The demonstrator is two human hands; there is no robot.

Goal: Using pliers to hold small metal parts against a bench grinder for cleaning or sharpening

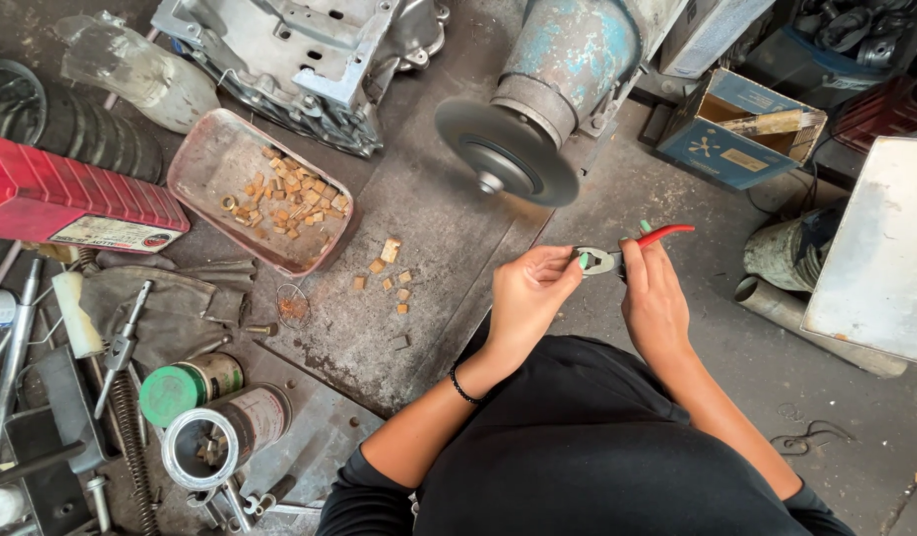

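The pliers' (617,256) handles lie mostly buried in the right hand (655,303), and whatever their nose grips is too small to tell. The grinding disc (506,151) is blurred, while the motor housing (578,50) runs off the top edge.

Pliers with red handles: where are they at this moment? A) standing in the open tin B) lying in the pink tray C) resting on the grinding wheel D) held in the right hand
D: the right hand grips the pliers, and the left hand pinches at their nose.
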